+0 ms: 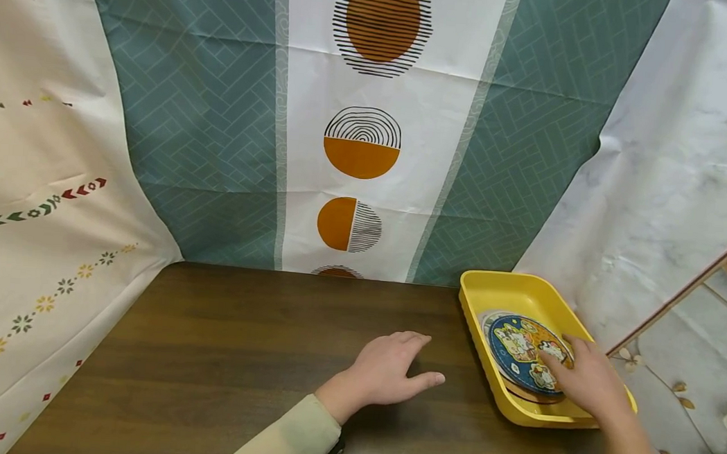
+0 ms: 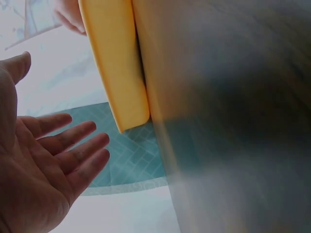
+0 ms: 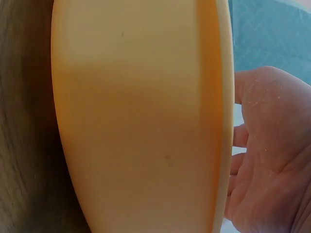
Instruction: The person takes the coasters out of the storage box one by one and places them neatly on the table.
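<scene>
In the head view, a yellow tray (image 1: 483, 356) stands at the table's right side. Inside lies a small stack of round flat pieces; the topmost disc (image 1: 521, 355) is blue and orange with cartoon figures. My right hand (image 1: 592, 376) reaches over the tray's right side, its thumb and fingers spread at the disc's right edge. In the right wrist view, the tray wall hides those fingertips. Left of the tray, my left hand (image 1: 386, 369) hovers above the table, fingers extended and thumb apart. The left wrist view shows its palm bare.
The dark wooden table (image 1: 237, 358) stretches left of the tray. A patterned cloth (image 1: 364, 220) hangs along its back edge. Light cloths hang at both sides, the right one (image 1: 678, 288) close behind the tray.
</scene>
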Available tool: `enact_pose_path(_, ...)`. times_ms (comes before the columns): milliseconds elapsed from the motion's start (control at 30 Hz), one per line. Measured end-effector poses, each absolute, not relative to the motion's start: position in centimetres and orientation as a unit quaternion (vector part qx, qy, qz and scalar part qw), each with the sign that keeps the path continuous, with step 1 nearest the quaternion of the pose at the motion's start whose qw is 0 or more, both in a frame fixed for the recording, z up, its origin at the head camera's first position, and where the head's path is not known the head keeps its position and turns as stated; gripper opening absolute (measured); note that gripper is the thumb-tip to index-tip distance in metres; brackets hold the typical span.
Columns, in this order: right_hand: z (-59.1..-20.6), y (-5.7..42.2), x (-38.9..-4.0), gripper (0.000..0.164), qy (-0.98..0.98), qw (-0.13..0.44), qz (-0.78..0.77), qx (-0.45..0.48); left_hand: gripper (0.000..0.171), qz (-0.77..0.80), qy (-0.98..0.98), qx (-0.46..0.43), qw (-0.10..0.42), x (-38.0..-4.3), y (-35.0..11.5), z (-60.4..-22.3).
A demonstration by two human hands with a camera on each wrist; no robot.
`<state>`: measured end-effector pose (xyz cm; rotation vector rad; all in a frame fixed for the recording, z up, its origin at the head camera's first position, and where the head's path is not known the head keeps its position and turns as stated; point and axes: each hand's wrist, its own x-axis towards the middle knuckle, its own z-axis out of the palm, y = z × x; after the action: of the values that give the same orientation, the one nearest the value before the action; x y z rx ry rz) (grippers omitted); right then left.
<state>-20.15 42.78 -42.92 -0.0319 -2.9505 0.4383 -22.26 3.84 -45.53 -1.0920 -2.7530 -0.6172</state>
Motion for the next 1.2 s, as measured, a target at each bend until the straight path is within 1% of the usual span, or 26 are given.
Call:
enact_pose_path(467,-43.6,45.7,-20.3,0.090,-0.985,0.067,0.150,-0.051,0.085,-0.204,-0.906,-0.367,0.054,-22.5,6.0,-45.0)
enact_pose_path(600,-43.7,46.2,-20.3,0.086,-0.984,0.078,0.151,-0.049,0.085,-0.204,-0.905,-0.368,0.058,-22.6,6.4,-45.0)
enact_pose_path(733,-43.9,46.6,-20.2,0.078,-0.981,0.103,0.160,-0.037,0.083,-0.203,-0.905,-0.369,0.059,-22.6,6.7,-45.0)
enact_pose_path(1033,-44.1,47.9,-20.1,0.068,-0.973,0.163,0.156,-0.044,0.081,-0.204,-0.905,-0.369,0.062,-22.4,6.8,-45.2)
enact_pose_path(1200,-44.2,48.9,-20.2,0.068,-0.973,0.156,0.159,-0.054,0.081,-0.202,-0.905,-0.369,0.059,-22.4,6.8,-45.2)
